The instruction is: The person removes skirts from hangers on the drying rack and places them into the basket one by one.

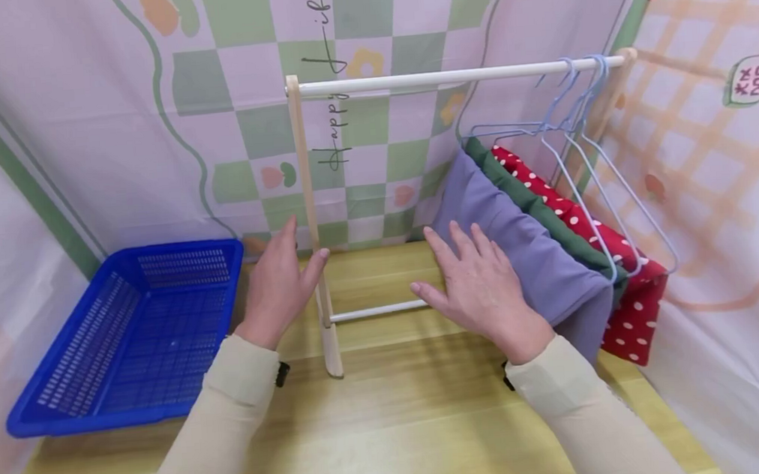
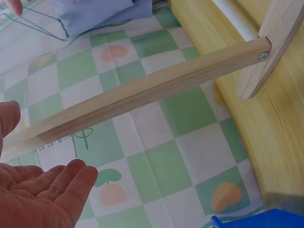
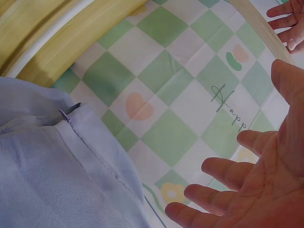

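Observation:
My left hand (image 1: 279, 287) is beside the left wooden post (image 1: 304, 168) of a small clothes rack, thumb apart from the fingers and nothing held; its palm and fingers (image 2: 71, 190) show in the left wrist view. To the right, my right hand (image 1: 478, 281) spreads its fingers beside a lavender garment (image 1: 507, 218) and is empty. That garment hangs with a dark green one (image 1: 518, 195) and a red polka-dot one (image 1: 638, 327) on light blue hangers (image 1: 607, 172). Their hooks sit at the right end of the rack's white top rail (image 1: 406, 80).
A blue plastic basket (image 1: 236, 272) stands at the left on the wooden table (image 1: 382, 425). The rack's lower white bar (image 1: 375, 311) runs close over the tabletop. Behind it hangs a checkered cloth (image 1: 262, 130), and more printed cloth (image 1: 720, 184) covers the right side.

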{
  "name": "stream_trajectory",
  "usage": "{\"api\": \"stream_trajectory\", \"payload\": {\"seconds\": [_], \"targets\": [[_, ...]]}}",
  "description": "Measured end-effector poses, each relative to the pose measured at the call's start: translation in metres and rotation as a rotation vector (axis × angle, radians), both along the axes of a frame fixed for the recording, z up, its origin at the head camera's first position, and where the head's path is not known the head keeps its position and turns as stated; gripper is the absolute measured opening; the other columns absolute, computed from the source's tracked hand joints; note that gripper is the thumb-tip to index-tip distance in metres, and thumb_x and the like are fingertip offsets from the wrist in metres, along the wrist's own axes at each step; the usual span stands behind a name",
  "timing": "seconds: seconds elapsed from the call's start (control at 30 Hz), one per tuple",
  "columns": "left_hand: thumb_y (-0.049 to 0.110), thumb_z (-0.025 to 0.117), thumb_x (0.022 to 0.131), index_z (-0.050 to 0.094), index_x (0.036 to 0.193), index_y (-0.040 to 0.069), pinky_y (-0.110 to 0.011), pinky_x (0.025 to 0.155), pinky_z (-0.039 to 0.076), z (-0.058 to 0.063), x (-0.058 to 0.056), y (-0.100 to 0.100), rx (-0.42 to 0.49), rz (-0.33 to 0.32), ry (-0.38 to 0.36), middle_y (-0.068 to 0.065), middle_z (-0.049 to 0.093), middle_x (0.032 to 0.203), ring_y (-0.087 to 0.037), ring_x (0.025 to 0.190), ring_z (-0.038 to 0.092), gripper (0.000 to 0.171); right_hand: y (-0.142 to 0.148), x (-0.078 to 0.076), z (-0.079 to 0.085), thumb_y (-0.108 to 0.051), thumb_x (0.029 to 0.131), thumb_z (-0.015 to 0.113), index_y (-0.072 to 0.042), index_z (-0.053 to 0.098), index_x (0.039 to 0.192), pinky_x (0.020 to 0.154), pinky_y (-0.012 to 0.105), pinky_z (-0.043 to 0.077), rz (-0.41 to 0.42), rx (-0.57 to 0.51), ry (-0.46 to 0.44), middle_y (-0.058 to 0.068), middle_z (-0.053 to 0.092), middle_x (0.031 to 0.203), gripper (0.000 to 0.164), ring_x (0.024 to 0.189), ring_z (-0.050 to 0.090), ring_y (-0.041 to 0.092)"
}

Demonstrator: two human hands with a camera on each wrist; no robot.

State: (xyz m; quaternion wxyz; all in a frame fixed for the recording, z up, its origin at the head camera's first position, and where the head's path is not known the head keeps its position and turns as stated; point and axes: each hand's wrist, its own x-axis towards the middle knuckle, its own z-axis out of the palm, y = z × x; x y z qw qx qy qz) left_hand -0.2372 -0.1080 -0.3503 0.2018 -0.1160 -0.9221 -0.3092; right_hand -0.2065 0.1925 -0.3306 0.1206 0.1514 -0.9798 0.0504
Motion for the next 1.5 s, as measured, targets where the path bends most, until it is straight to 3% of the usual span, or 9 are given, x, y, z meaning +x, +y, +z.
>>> {"api": "stream_trajectory", "payload": {"seconds": [0.67,0.87,1.2,1.5], "targets": [[0.031,0.064,0.105,0.039,0.157,0.003,-0.053,0.093,0.059,0.008,-0.014,0.013,0.121,0.000,-0.022,-0.023,0.059,0.144,-0.038,0.119,0.067,0.064,0.000,0.003,0.009,-0.063,0.097,0.061,-0.016,0.034,0.164,0.119,0.069,0.029,0.011,0.016,0.045,0.029,0.036,0.163,0.086,0.149,0.028,0.059],[0.027,0.062,0.107,0.042,0.155,0.004,-0.048,0.090,0.061,0.008,-0.018,0.017,0.153,-0.012,-0.025,-0.020,0.066,0.134,-0.036,0.118,0.069,0.057,0.000,0.003,0.015,-0.063,0.097,0.060,-0.016,0.033,0.164,0.119,0.069,0.029,0.016,0.027,0.047,0.029,0.036,0.163,0.086,0.149,0.028,0.058],[0.027,0.061,0.108,0.052,0.144,0.005,-0.046,0.085,0.062,0.009,-0.019,0.019,0.164,0.028,-0.002,-0.017,0.070,0.124,-0.033,0.111,0.071,0.044,0.001,0.003,0.031,-0.063,0.098,0.060,-0.016,0.032,0.164,0.117,0.070,0.030,0.018,0.060,0.050,0.029,0.036,0.163,0.086,0.149,0.028,0.058],[0.025,0.062,0.107,0.056,0.136,0.005,-0.040,0.070,0.061,0.009,-0.020,0.021,0.138,0.051,0.002,-0.015,0.073,0.115,-0.027,0.088,0.072,0.036,0.002,0.007,0.053,-0.063,0.100,0.056,-0.017,0.029,0.166,0.119,0.069,0.029,0.004,0.088,0.031,0.027,0.031,0.166,0.084,0.151,0.027,0.055]]}}
